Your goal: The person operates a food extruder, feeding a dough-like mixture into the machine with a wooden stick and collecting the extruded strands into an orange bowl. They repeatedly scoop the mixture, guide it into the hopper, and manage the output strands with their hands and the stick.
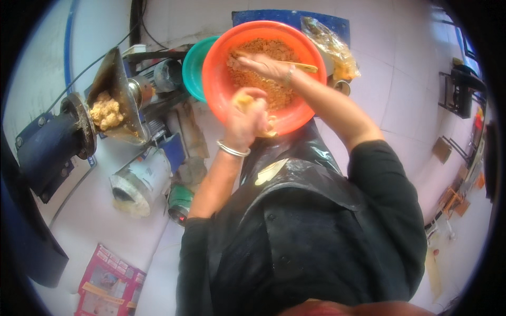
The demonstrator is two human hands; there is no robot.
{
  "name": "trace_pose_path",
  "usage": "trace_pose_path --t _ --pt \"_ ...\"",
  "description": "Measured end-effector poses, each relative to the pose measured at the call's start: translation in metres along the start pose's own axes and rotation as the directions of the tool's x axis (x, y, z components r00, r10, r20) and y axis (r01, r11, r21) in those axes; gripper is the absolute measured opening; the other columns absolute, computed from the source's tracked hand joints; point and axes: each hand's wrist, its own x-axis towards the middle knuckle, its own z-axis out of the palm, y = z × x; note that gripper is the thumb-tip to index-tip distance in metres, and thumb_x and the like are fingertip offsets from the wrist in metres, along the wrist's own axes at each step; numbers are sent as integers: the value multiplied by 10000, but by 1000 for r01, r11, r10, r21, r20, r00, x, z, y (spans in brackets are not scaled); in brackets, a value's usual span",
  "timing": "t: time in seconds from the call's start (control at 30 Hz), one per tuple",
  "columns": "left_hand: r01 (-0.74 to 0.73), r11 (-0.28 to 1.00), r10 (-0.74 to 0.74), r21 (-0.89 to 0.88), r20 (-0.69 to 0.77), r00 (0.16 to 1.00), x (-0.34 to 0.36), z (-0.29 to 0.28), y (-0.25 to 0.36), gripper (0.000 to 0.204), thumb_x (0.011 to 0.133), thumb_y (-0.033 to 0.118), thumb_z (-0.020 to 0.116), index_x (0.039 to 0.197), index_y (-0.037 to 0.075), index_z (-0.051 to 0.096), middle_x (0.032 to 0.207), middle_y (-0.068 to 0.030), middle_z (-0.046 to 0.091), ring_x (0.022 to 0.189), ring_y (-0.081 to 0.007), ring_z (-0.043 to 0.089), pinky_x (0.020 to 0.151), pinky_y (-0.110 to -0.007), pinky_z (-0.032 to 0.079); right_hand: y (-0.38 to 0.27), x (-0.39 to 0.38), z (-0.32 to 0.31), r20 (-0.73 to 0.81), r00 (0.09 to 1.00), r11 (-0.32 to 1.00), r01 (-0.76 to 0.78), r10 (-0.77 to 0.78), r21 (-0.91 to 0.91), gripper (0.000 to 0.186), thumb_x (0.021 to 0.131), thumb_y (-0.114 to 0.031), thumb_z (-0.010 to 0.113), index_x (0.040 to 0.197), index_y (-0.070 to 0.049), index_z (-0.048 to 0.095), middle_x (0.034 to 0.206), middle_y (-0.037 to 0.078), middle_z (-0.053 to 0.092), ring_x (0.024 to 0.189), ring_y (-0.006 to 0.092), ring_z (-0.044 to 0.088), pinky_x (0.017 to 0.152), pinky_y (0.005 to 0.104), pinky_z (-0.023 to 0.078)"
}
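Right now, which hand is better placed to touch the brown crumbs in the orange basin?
Probably the right hand: it extends flat over the brown crumbs in the orange basin. The left hand, blurred, seems curled, with a yellowish piece at its fingers.

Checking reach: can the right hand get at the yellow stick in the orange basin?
Probably yes: the right hand is above the basin, the yellow stick beside its wrist, outer end uncovered.

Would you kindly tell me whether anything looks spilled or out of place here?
Yes, a pale yellow patch marks the front of the dark clothing, below the orange basin in the picture. It looks odd against the black; what it is, I cannot tell.
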Motion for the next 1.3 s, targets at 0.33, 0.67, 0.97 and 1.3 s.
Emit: trace_pose_path --t 0.33,0.67,0.97,1.3 --pt "-288 643 522 709 -131 843 88 -54 -34 175 891 161 694 821 37 593 644 -4 586 503 -101 532 471 -258 431 -53 -91 71 243 948 893 -284 206 350 147 938 -144 553 826 -51 574 623 -19 535 574 67 524 477 250 440" --pt "-148 685 -8 713 210 978 135 -93 -108 779 916 681 432 1374 53 478 1350 -191 520 1213 -322 532 969 -442 468 -105 -101 28 123 980 645 -197 158 738 186 943 -187 621 1021 -19 619 793 55 657 680 144 672 600 273 550" --pt "420 907 -389 -32 318 865 51 -26 -68 298 954 350 567 999 56 553 619 -9 486 451 -106 431 412 -248 346 -47 -33 6 -424 888 976 106 -178 -189 249 864 -165 688 1024 -11 577 862 154 674 789 299 673 692 386 530" --pt "139 983 -126 -123 106 986 20 -15 -36 161 943 102 549 789 56 550 539 2 461 406 -90 412 378 -246 337 52 43 -12 -114 957 578 64 -267 -814 321 843 -306 662 1023 -41 669 1040 230 641 1001 381 617 847 465 503"
